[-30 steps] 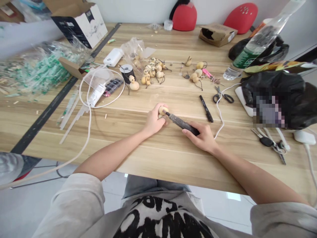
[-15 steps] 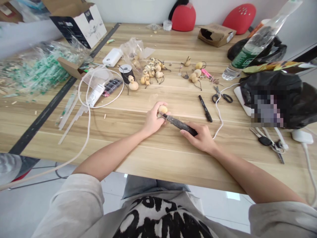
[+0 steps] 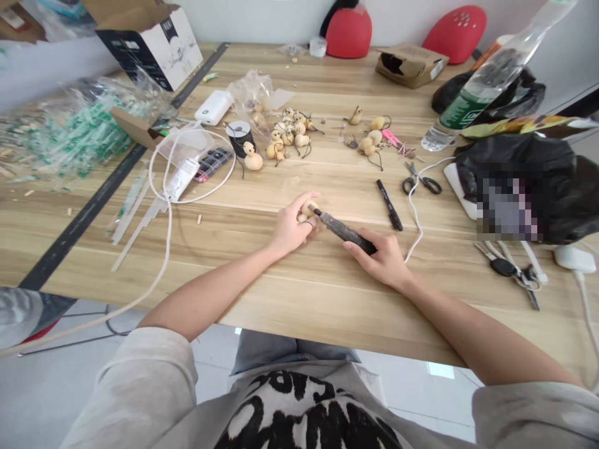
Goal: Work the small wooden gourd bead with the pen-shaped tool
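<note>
My left hand (image 3: 292, 226) is closed around a small tan gourd (image 3: 306, 209) with two rounded bulges, partly hidden by the fingers. A thin dark loop lies across it near the fingertips. My right hand (image 3: 384, 255) grips a dark grey pen-shaped power tool (image 3: 344, 229), its narrow black tip at the upper bulge; whether it touches cannot be made out. Beyond my hands lies a cluster of small gourds (image 3: 287, 131), some with drawn faces and black cords. A two-bulged gourd (image 3: 253, 159) stands beside a spool of black cord (image 3: 239, 140).
A black marker (image 3: 389, 206) and scissors (image 3: 421, 181) lie right of my hands. A white cable (image 3: 416, 218) passes close to my right hand. Clear sticks (image 3: 140, 234), a white box (image 3: 173, 47), keys (image 3: 510, 271), a black bag (image 3: 524, 149) and a tilted bottle (image 3: 472, 100) surround the work area.
The gourd has turned in my left hand, so both bulges now show. The tool's tip has shifted slightly up and right, onto the upper bulge.
</note>
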Demonstrator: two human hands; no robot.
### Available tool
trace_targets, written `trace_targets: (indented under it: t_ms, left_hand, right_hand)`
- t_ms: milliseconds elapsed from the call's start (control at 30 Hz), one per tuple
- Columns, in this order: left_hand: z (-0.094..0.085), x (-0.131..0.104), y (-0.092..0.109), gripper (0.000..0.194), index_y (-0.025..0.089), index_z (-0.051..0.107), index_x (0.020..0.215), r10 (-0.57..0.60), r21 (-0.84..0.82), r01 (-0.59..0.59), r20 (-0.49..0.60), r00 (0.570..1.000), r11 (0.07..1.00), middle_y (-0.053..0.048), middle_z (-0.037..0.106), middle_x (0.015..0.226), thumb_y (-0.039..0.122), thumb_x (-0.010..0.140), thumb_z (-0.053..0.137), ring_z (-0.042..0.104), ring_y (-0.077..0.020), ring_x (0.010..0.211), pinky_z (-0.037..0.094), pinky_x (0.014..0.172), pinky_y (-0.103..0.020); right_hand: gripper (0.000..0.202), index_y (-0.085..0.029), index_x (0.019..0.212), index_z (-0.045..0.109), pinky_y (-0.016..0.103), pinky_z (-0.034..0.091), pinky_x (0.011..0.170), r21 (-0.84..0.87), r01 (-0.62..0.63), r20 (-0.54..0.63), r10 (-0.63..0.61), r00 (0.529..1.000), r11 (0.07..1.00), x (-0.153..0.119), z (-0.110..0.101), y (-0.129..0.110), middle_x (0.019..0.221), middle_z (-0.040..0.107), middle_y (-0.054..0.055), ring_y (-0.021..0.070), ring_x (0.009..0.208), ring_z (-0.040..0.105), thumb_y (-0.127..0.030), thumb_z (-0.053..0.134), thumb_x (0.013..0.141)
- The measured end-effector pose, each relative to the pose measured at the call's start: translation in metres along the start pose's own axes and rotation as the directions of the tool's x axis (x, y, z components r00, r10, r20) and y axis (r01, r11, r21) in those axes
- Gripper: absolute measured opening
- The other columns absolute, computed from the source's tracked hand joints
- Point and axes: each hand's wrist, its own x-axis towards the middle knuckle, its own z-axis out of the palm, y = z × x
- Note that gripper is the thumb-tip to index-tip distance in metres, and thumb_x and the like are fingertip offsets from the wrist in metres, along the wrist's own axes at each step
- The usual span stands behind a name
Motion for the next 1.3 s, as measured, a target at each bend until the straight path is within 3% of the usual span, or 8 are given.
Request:
trace_targets:
  t_ms: [267, 500, 733, 967, 1167, 1300]
  left_hand:
    - [-0.0015, -0.0001, -0.0001, 0.058, 0.023, 0.054, 0.126, 0.021, 0.027, -0.022, 0.011, 1.000, 0.999, 0.004, 0.066, 0.074, 0.008, 0.070, 0.054, 0.046, -0.0022, 0.039, 0.037, 0.036, -0.012]
    - [0.0005, -0.0008, 0.0023, 0.053, 0.023, 0.052, 0.130, -0.023, 0.016, 0.023, 0.005, 1.000, 1.000, 0.000, 0.067, 0.081, 0.020, 0.078, 0.058, 0.047, -0.0017, 0.039, 0.035, 0.034, -0.012]
    - [-0.0021, -0.0003, 0.0007, 0.063, 0.023, 0.052, 0.131, 0.007, 0.069, -0.008, 0.010, 1.000, 0.998, 0.004, 0.065, 0.077, 0.007, 0.071, 0.055, 0.045, 0.0002, 0.038, 0.038, 0.039, -0.011]
    - [0.0015, -0.0003, 0.0028, 0.054, 0.022, 0.051, 0.131, -0.032, 0.016, 0.032, 0.003, 0.999, 0.999, -0.003, 0.067, 0.090, 0.020, 0.078, 0.059, 0.058, -0.0042, 0.051, 0.035, 0.036, -0.010]
    - [-0.0015, -0.0003, 0.0021, 0.065, 0.023, 0.052, 0.132, -0.025, 0.066, 0.025, 0.005, 1.000, 0.998, 0.004, 0.065, 0.074, 0.004, 0.069, 0.053, 0.046, -0.0003, 0.038, 0.038, 0.037, -0.010]
    - [-0.0014, -0.0002, 0.0024, 0.062, 0.023, 0.052, 0.131, -0.030, 0.048, 0.030, 0.006, 1.000, 0.998, 0.003, 0.064, 0.077, 0.006, 0.071, 0.052, 0.047, -0.0002, 0.039, 0.038, 0.036, -0.010]
  right_hand:
    - [0.032, -0.016, 0.101, 0.067, 0.026, 0.042, 0.056, -0.031, 0.019, 0.024, -0.018, 1.000, 0.999, -0.0007, 0.0004, -0.0011, 0.069, 0.064, 0.003, 0.0153, 0.057, 0.055, -0.041, 0.054, 0.087]
    - [0.035, -0.014, 0.093, 0.068, 0.026, 0.040, 0.053, -0.010, -0.028, -0.044, 0.028, 0.999, 1.000, 0.0013, -0.0003, 0.0006, 0.061, 0.059, 0.001, 0.0139, 0.054, 0.051, -0.045, 0.053, 0.087]
    - [0.032, -0.015, 0.100, 0.067, 0.026, 0.041, 0.056, -0.031, 0.025, 0.031, -0.024, 0.999, 0.999, -0.0008, 0.0010, 0.0000, 0.068, 0.064, 0.003, 0.0147, 0.056, 0.055, -0.041, 0.054, 0.087]
    - [0.029, -0.014, 0.090, 0.067, 0.025, 0.039, 0.053, -0.031, -0.008, -0.057, 0.006, 0.998, 0.999, 0.0011, 0.0003, 0.0013, 0.061, 0.058, 0.001, 0.0134, 0.054, 0.051, -0.039, 0.054, 0.086]
    - [0.028, -0.015, 0.099, 0.067, 0.025, 0.041, 0.056, -0.044, 0.042, 0.021, -0.041, 0.999, 0.998, -0.0001, 0.0005, -0.0005, 0.068, 0.063, 0.002, 0.0142, 0.057, 0.055, -0.037, 0.055, 0.086]
    - [0.027, -0.015, 0.096, 0.066, 0.025, 0.041, 0.054, -0.034, 0.020, 0.012, -0.020, 1.000, 0.999, -0.0004, 0.0005, -0.0011, 0.065, 0.062, 0.001, 0.0134, 0.054, 0.053, -0.037, 0.055, 0.087]
